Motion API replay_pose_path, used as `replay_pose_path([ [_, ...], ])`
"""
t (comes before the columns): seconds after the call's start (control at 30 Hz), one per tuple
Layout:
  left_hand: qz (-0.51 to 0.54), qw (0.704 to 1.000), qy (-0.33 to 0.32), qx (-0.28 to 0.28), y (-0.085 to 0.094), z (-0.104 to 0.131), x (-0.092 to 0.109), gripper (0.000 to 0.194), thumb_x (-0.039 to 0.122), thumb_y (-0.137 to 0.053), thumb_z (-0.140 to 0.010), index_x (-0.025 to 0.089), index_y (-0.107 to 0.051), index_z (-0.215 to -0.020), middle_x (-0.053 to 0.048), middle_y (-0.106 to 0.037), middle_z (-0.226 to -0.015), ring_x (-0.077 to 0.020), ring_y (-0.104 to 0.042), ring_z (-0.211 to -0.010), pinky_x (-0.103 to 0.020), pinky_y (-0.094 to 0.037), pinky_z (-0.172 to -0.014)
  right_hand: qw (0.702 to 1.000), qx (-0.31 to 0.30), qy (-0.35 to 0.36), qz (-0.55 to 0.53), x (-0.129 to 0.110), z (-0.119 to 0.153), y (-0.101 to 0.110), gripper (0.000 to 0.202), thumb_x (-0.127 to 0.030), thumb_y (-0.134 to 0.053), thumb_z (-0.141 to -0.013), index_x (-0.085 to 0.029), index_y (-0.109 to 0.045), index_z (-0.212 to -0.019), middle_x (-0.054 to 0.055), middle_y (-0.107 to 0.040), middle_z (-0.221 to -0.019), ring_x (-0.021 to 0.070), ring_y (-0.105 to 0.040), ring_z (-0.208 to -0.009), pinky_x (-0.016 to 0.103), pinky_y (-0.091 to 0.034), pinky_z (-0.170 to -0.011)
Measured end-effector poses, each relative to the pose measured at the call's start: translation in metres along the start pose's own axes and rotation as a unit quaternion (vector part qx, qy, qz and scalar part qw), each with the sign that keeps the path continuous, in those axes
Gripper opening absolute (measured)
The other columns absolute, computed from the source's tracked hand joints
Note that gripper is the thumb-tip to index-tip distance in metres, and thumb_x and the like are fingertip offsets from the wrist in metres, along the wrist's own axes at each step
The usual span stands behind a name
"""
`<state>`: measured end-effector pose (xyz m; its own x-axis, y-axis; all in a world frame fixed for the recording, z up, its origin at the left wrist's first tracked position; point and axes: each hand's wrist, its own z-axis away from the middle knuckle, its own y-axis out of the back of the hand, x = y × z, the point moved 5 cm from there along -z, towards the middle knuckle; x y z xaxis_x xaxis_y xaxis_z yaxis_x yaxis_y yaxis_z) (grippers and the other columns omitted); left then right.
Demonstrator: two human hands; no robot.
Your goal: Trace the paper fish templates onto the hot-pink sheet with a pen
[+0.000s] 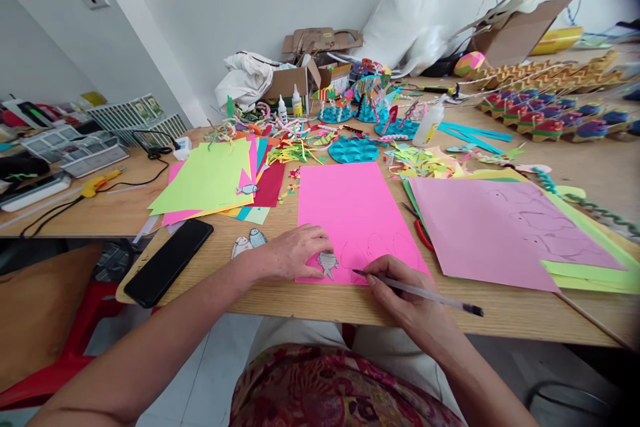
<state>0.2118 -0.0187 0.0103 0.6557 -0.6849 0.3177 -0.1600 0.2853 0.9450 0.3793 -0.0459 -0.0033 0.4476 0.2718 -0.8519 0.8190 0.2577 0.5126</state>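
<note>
My right hand [400,283] grips a black-capped pen [435,295], its tip touching the bright pink paper [345,200]. Curved pencil-thin outlines show on the paper around the tip. Resting at the sheet's lower left is my left hand [300,250], fingers bent a little and thumb apart. Beside its fingertips lies a small grey paper fish [328,263], flat on the pink sheet. Two more paper fish, a pale one [241,245] and a bluish one [257,237], lie left of the sheet, partly behind my left forearm.
A black phone [170,260] lies at the left edge. Stacked green paper [205,177] is behind it. Right of the pink sheet are red-handled scissors [423,233], partly under mauve paper [465,233] with drawn fish. Farther back stand a glue bottle [429,123] and blue crafts [353,150].
</note>
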Motion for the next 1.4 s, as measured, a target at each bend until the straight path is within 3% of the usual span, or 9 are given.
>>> replay_pose_path([
  [1.17, 0.016, 1.0, 0.008, 0.002, 0.005, 0.003, 0.002, 0.035, 0.026, -0.068, -0.073, 0.015, -0.056, -0.104, -0.008, -0.053, -0.107, -0.0211, -0.049, -0.101, -0.031, -0.038, -0.09, 1.0, -0.006, -0.002, -0.028, 0.002, -0.001, -0.001, 0.014, -0.026, -0.045, -0.081, -0.018, -0.055, -0.076, -0.001, -0.057, -0.065, 0.0126, -0.049, -0.06, 0.022, -0.037, -0.054],
  [1.27, 0.019, 1.0, 0.004, -0.001, 0.004, 0.003, 0.002, 0.034, 0.025, -0.068, -0.073, 0.014, -0.056, -0.103, -0.008, -0.053, -0.107, -0.021, -0.048, -0.101, -0.031, -0.038, -0.091, 0.999, 0.012, 0.001, -0.052, 0.002, 0.003, 0.002, 0.014, -0.028, -0.047, -0.082, -0.019, -0.056, -0.076, 0.0, -0.056, -0.064, 0.0127, -0.05, -0.059, 0.022, -0.038, -0.052],
  [1.4, 0.03, 1.0, 0.008, 0.003, 0.004, 0.004, 0.001, 0.034, 0.024, -0.068, -0.073, 0.014, -0.055, -0.104, -0.008, -0.052, -0.108, -0.0212, -0.048, -0.102, -0.032, -0.037, -0.091, 0.993, 0.097, 0.035, -0.054, -0.003, 0.021, 0.02, 0.012, -0.028, -0.051, -0.081, -0.02, -0.057, -0.075, 0.0, -0.056, -0.061, 0.0128, -0.051, -0.056, 0.022, -0.039, -0.049],
])
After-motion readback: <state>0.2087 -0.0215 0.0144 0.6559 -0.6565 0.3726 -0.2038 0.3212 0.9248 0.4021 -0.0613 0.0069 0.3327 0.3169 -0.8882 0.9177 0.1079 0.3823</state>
